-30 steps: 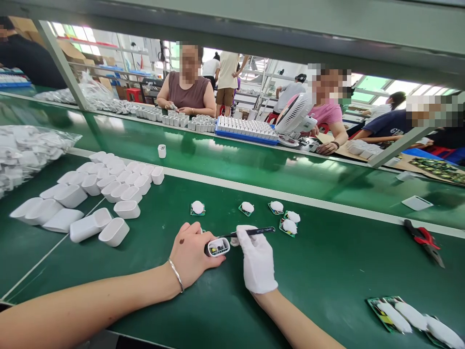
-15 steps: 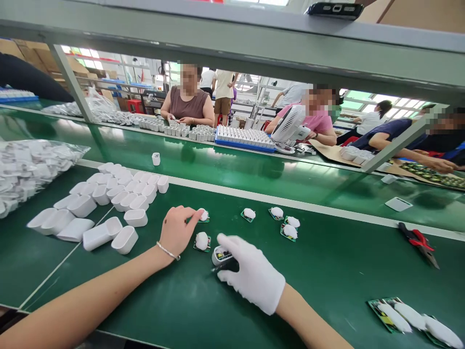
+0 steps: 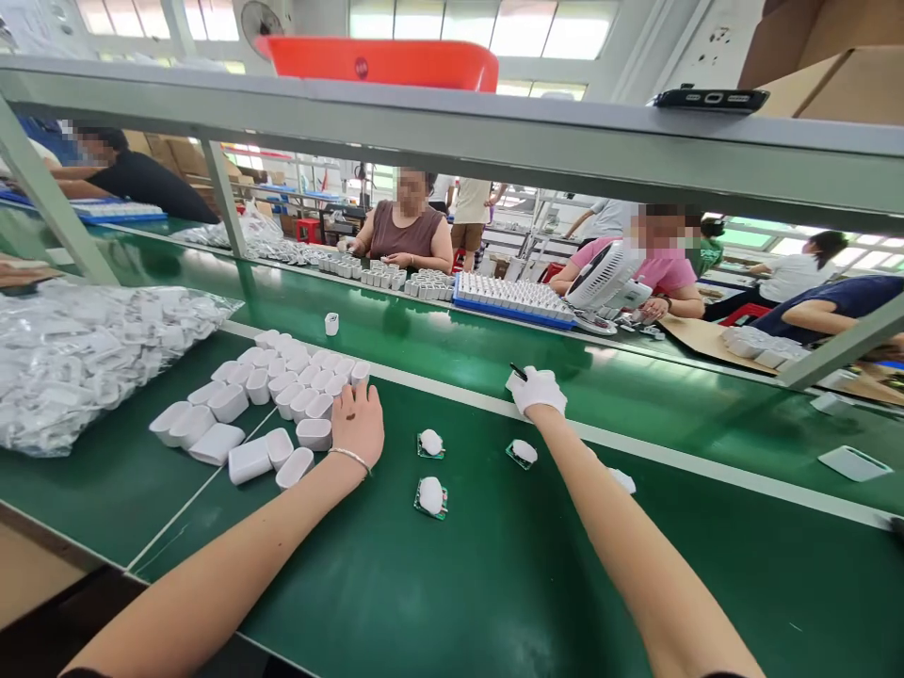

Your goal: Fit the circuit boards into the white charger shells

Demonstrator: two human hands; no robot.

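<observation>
- what's nearest on that glossy green desk (image 3: 367,584)?
- small green circuit boards topped with white domes (image 3: 430,496), three in plain view. just past them the bare left hand (image 3: 358,424) is at the edge of the white oval plastic shells (image 3: 288,403); whether it grips one, i can't tell.
- and the other hand?
- well apart, farther out: the white-gloved right hand (image 3: 540,391), closed round a slim black tool (image 3: 519,371). something white (image 3: 512,383) shows by its fingertips, too covered to name.
- so which step?
- i'd judge a shell being fetched on the left, a piece set down on the right. it calls for a neat pinch, the shells crowd so.
- any writing?
- only a dark round mark on the red plastic basin (image 3: 381,64), too small to read.
</observation>
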